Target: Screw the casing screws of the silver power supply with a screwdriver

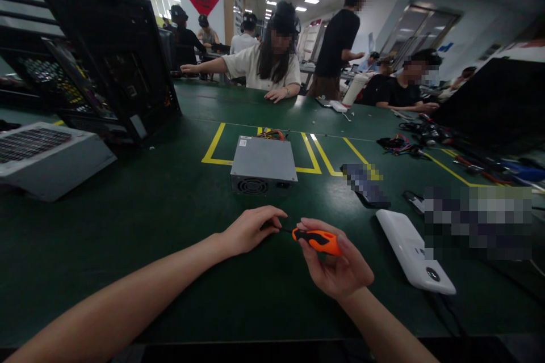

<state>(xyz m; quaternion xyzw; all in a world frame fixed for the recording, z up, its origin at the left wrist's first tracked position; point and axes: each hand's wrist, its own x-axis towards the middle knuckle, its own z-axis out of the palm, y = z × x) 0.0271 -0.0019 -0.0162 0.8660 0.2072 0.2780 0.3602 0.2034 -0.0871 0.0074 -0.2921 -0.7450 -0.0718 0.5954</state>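
Note:
In my right hand (336, 266) is a screwdriver with an orange and black handle (319, 241), held between the thumb and fingers. Its thin dark shaft points left toward my left hand (253, 229). The left fingers are bent and drawn together at the shaft's end; whatever they pinch there is hidden. Just beyond both hands, a grey power supply unit (264, 160) rests on the green table (183, 300), its fan grille and socket facing me. Coloured cables (272, 135) lie behind it.
At left stand a black computer case (123, 68) and another grey metal unit (55, 167). On the right lie a phone (366, 187), a white power bank (413, 249) and tangled cables (400, 144). Across the table sits a person (268, 62); others are behind.

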